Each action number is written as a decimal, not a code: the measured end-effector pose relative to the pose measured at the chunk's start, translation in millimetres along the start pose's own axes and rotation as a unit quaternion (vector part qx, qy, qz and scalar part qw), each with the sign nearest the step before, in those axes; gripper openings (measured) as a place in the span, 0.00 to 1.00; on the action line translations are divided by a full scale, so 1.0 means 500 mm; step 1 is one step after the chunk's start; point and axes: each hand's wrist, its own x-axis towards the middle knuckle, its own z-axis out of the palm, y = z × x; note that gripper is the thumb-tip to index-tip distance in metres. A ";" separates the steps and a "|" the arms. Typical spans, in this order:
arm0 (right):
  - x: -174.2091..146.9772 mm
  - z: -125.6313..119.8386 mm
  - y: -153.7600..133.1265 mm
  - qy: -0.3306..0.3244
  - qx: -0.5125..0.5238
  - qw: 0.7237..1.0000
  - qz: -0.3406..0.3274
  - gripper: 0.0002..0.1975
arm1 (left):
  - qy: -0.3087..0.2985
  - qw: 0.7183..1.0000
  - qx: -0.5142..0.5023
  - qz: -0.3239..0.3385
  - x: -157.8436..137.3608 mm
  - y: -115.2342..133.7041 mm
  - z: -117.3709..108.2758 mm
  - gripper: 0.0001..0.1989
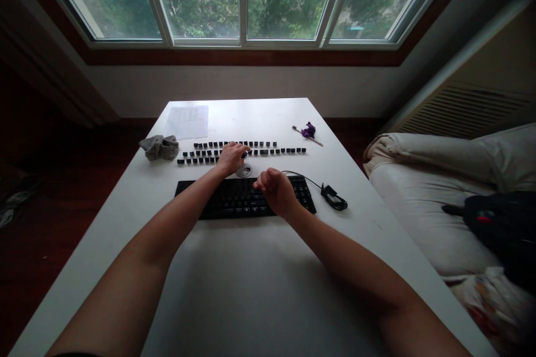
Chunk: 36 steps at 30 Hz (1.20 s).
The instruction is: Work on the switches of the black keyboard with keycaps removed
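Note:
My left hand reaches past the keyboard to rows of loose black keycaps. Its fingers are bent down and together at a dark keycap in the middle row. Over the right half of the black keyboard, my right hand is closed, thumb against the curled fingers; what it holds, if anything, is hidden. Part of the keyboard lies under my forearms and hands. A small round, pale dish-like thing lies between the keycaps and the keyboard, just below my left hand.
A crumpled grey cloth and a printed sheet lie on the white table at left. A brush-like stick with a purple bundle lies far right. The coiled cable sits right of the keyboard. A sofa stands alongside.

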 end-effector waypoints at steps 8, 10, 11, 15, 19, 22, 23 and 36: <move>0.003 -0.006 0.009 0.012 -0.006 1.000 0.010 0.23 | -0.016 1.000 -0.002 -0.006 0.007 -0.012 0.020 0.21; 0.002 -0.005 0.009 0.011 0.000 1.000 0.010 0.23 | -0.015 1.000 0.000 -0.009 0.007 -0.012 0.020 0.21; 0.002 -0.004 0.008 0.010 0.004 1.000 0.010 0.23 | -0.016 1.000 0.001 -0.010 0.006 -0.011 0.019 0.21; 0.000 0.000 0.005 0.007 0.013 1.000 0.010 0.23 | -0.019 1.000 0.004 -0.019 0.004 -0.009 0.018 0.21; 0.000 0.001 0.005 0.006 0.013 1.000 0.009 0.22 | -0.011 1.000 0.004 -0.024 -0.001 -0.008 0.017 0.19; 0.001 0.000 0.005 0.005 0.011 1.000 0.006 0.23 | -0.009 1.000 0.004 -0.023 -0.004 -0.007 0.015 0.20; 0.002 0.000 0.004 0.006 0.008 1.000 0.005 0.23 | -0.008 1.000 0.005 -0.022 -0.005 -0.006 0.013 0.20; 0.027 -0.016 -0.033 0.045 -0.100 0.994 -0.028 0.25 | -0.004 0.999 -0.046 0.012 -0.094 0.016 -0.045 0.12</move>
